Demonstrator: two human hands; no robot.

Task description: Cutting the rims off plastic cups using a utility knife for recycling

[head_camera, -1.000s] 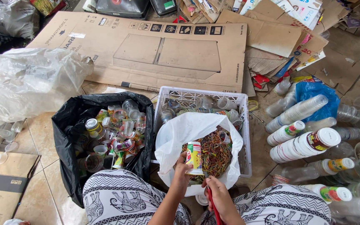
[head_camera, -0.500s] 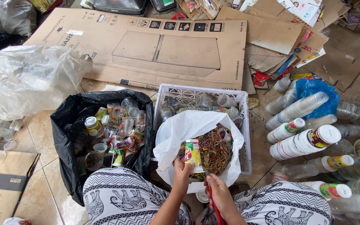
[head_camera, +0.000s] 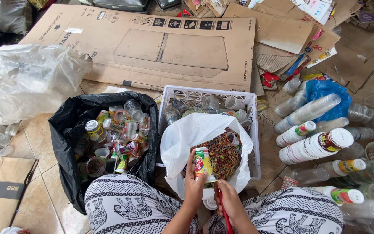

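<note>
Fingers of your left hand point(head_camera: 194, 184) have kept their wrap on the small labelled cup point(head_camera: 204, 164), barely shifted above the white bag point(head_camera: 187, 134) of rubber bands point(head_camera: 226, 154), while your right hand point(head_camera: 230, 203) pinches a red tool point(head_camera: 224, 212).

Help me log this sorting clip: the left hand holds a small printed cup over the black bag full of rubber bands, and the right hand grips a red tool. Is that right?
Not quite. In the head view the left hand holds the small printed cup over a white bag of rubber bands, not a black one. The black bag beside it holds cups. The right hand does grip a red tool.
</note>
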